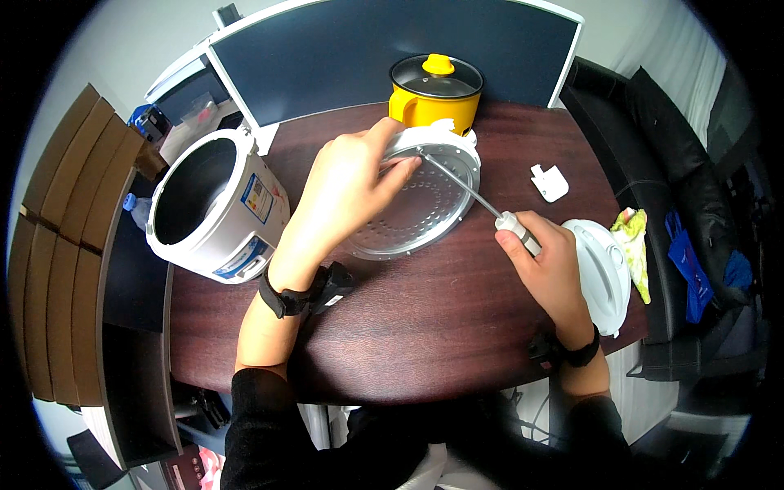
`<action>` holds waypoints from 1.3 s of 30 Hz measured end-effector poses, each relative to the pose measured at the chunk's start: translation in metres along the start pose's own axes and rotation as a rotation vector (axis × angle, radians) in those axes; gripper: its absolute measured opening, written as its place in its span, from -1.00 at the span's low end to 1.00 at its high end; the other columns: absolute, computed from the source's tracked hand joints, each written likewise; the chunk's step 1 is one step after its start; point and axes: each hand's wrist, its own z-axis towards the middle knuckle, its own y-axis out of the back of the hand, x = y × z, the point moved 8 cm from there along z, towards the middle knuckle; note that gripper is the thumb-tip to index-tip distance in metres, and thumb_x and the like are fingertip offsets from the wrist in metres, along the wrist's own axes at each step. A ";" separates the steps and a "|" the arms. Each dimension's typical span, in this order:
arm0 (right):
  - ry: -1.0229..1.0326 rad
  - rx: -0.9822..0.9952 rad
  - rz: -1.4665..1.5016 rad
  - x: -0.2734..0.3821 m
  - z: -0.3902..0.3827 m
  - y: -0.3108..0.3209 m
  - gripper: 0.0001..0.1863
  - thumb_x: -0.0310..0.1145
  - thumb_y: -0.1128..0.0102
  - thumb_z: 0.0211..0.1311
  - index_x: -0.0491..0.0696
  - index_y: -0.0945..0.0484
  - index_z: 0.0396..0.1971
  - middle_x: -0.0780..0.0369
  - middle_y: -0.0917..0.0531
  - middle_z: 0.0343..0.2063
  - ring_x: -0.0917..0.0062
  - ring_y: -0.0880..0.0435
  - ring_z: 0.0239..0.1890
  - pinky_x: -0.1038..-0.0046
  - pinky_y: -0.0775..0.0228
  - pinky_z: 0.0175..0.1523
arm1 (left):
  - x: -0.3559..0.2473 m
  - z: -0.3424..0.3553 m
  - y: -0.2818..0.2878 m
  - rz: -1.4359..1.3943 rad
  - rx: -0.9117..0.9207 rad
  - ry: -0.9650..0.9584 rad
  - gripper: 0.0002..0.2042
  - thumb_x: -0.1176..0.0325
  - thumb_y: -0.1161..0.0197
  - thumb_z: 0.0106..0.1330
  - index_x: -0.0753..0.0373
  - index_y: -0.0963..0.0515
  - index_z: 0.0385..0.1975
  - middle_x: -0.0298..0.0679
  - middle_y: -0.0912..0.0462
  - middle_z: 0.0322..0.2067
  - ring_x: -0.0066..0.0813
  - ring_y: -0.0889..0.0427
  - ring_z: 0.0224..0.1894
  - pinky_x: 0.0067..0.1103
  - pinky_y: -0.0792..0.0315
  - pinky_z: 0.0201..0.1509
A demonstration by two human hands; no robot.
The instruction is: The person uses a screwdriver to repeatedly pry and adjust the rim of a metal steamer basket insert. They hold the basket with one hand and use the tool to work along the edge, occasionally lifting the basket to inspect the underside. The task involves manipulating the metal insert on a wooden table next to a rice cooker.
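Observation:
A round rice cooker lid point(420, 220), silvery inside with small holes, stands tilted on the table. My left hand point(343, 180) is closed on its upper rim, thumb and fingers close to the screwdriver's tip. Gripped in my right hand point(549, 261) is a screwdriver point(465, 189) with a pale handle. Its long shaft slants up and left to the lid's upper edge; whether the tip sits in a screw is too small to tell. To the left stands the white rice cooker body point(255, 196), uncovered. Beside my right hand lies a pale oval cover point(600, 273).
A yellow pot point(449, 109) with a glass lid stands behind the rice cooker lid, against a dark partition point(359, 49). A small white plastic piece point(550, 184) and a green-and-white cloth point(630, 249) lie at the right. Cardboard boxes point(61, 212) are stacked at the left.

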 end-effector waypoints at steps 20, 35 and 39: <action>-0.125 0.160 0.055 0.005 -0.019 -0.030 -0.71 -0.24 -0.12 0.41 -0.18 -0.45 -0.39 0.02 -0.54 -0.65 0.19 -0.57 -0.64 0.30 -0.31 -0.49 | -0.010 -0.003 -0.003 0.084 -0.035 -0.055 -0.74 0.36 -0.36 0.19 0.34 -0.48 -0.24 0.05 -0.61 -0.55 0.02 -0.67 -0.44 -0.32 -0.48 -0.42; -0.143 0.155 0.104 -0.006 -0.014 -0.029 -0.69 -0.21 -0.14 0.40 -0.15 -0.44 -0.43 0.14 -0.45 -0.72 0.43 -0.46 -0.71 0.39 -0.26 -0.53 | 0.000 -0.002 -0.001 0.061 -0.036 -0.008 -0.74 0.29 -0.36 0.20 0.31 -0.51 -0.26 0.00 -0.61 -0.57 -0.06 -0.68 -0.48 -0.32 -0.49 -0.40; -0.048 0.083 -0.119 0.013 -0.014 -0.011 -0.67 -0.19 -0.17 0.37 -0.15 -0.44 -0.46 0.05 -0.51 -0.71 0.11 -0.56 -0.64 0.25 -0.30 -0.53 | -0.001 -0.002 -0.003 0.070 0.009 0.035 -0.73 0.26 -0.35 0.22 0.31 -0.51 -0.25 -0.01 -0.62 -0.57 -0.07 -0.68 -0.47 -0.34 -0.50 -0.39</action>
